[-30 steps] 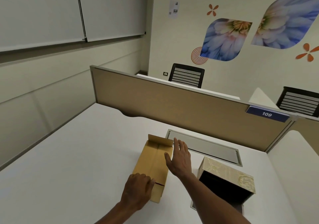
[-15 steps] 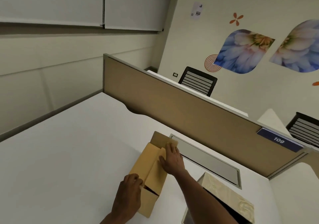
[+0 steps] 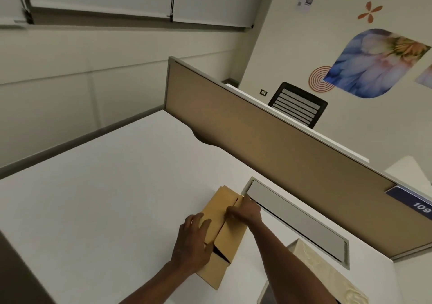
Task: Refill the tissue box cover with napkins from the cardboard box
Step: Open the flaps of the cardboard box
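A long brown cardboard box (image 3: 221,212) lies on the white desk (image 3: 105,198), its top flaps nearly closed with a dark gap at the near end. My left hand (image 3: 190,245) grips the left flap near that gap. My right hand (image 3: 245,211) pinches the edge of the right flap at the far end. The cream patterned tissue box cover (image 3: 327,273) stands at the lower right, partly hidden by my right forearm. No napkins show.
A tan partition (image 3: 268,144) with a blue "109" tag (image 3: 418,206) runs along the desk's far side. A grey cable tray lid (image 3: 297,219) sits just behind the box. A black chair (image 3: 298,103) stands beyond the partition.
The view swung left and down. My right hand went from lying flat on the box to pinching the right flap's edge. My left hand slid up onto the left flap.
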Tool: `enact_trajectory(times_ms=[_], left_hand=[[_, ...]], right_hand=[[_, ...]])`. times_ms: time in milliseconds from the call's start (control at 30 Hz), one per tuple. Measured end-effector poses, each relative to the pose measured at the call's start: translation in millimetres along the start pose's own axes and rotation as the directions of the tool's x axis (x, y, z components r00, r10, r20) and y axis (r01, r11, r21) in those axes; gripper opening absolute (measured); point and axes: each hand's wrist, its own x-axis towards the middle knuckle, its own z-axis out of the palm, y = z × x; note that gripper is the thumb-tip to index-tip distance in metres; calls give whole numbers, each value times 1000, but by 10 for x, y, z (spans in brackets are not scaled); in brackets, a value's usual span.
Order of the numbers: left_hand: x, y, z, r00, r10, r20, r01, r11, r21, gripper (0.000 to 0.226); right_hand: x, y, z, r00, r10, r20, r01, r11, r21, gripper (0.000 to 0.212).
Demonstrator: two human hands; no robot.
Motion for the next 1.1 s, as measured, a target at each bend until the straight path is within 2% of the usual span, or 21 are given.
enact_trajectory(times_ms=[67,133,200,267,367,467,567,633,667,733,767,833,900,933,1000,1033,1100], left_hand=[[13,27,-43,1000,-12,5,12,1000,-17,64],[14,20,-57,999,-33,3,33,997,-75,64],[8,26,-92,999,-30,-27,26,993,-119,69],[4,3,-115,997,-30,-71,15,979,-205,80],[31,-65,-168,977,-112,-184,45,942,-332,64],[92,-113,-280,934,-247,-257,123,900,-418,41],[159,-181,-347,900,-299,-317,170,911,-376,16],[205,-268,-320,901,-310,-304,204,920,-334,20],[219,-317,-286,907,-321,-273,234,922,-308,25],[227,-401,-213,915,-353,-197,309,925,-220,31],[225,-436,-168,917,-357,-180,330,930,-165,27],[217,-469,-121,928,-325,-181,312,945,-100,15],[205,-459,-104,941,-294,-168,283,955,-88,7],[195,-442,-111,944,-293,-148,283,955,-83,13],[173,-420,-93,945,-299,-131,284,951,-118,20],[159,-415,-78,945,-297,-140,277,950,-146,16],[136,-414,-40,943,-294,-159,265,947,-181,15]], right_hand=[[-18,-9,-105,1000,-6,-5,6,995,95,87],[-43,21,-210,1000,-12,-2,12,963,269,69],[-64,111,-305,1000,-19,11,12,891,454,71],[-74,263,-344,1000,-21,7,12,796,605,62],[-140,545,-347,999,28,-34,7,664,747,41],[-235,819,-263,987,117,-111,10,643,766,38],[-351,970,-118,958,163,-236,18,787,617,54],[-417,991,-6,914,116,-388,67,901,428,60],[-451,978,42,884,86,-459,74,945,319,56],[-499,960,124,830,-25,-557,56,998,39,34],[-522,959,155,823,-104,-559,55,993,-103,23],[-564,951,222,852,-242,-465,104,947,-303,19],[-648,899,310,899,-268,-347,151,932,-329,23],[-699,863,365,913,-256,-317,152,936,-319,25],[-809,789,483,919,-243,-312,154,946,-285,31],[-859,746,534,911,-255,-323,168,947,-275,33],[-911,658,597,892,-287,-348,205,945,-253,25]])
